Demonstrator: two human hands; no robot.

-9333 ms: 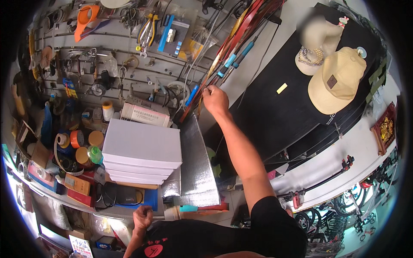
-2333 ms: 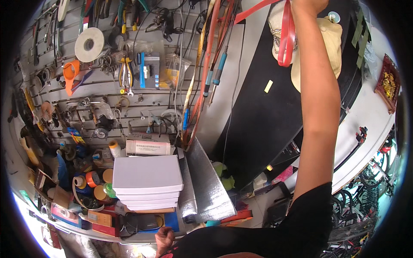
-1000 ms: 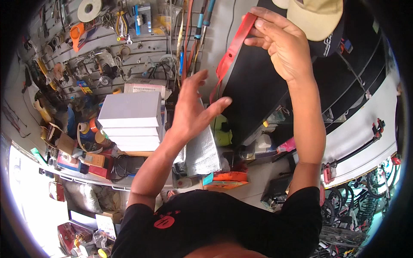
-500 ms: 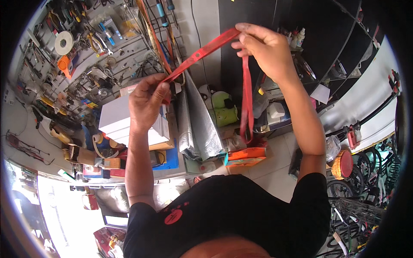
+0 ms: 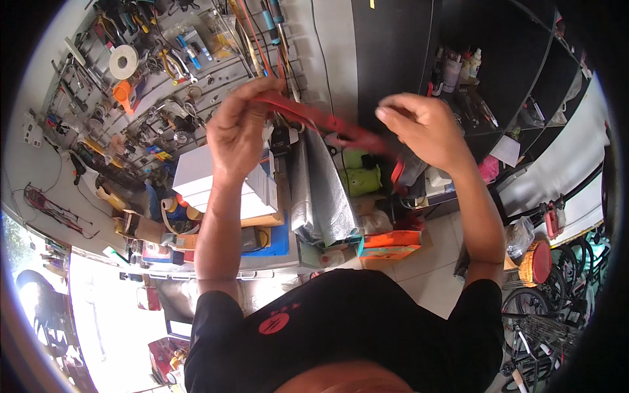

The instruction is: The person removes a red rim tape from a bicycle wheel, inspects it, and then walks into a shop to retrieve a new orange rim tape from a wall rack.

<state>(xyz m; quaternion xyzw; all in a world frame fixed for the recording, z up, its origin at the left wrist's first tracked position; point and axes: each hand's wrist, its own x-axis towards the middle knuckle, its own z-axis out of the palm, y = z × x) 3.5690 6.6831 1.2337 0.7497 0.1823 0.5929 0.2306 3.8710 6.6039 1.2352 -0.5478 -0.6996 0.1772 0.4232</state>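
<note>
My left hand (image 5: 239, 128) is raised in front of me, its fingers closed on one end of a red rim strip (image 5: 308, 112), a narrow flat band with a small hole along it. From there the band stretches rightward and downward, smeared by motion towards its far end. To its right hangs my right hand (image 5: 422, 131), fingers loosely curled with a gap by the thumb. No part of the band shows between those fingers. The strip's lower end dangles below and left of that hand.
Hand tools hang on a slatted wall (image 5: 154, 85) at the left, above white boxes (image 5: 196, 180). Silvery sheeting (image 5: 324, 196) drapes near the middle, beside a green plush toy (image 5: 362, 180). Black shelving (image 5: 393, 52) stands at right; an orange box (image 5: 390, 243) sits below, bicycles (image 5: 537, 301) lower right.
My right hand has let go of the rim strip and moved lower and rightward. The strip has swung down from it. My left hand has risen slightly, still gripping its end.
</note>
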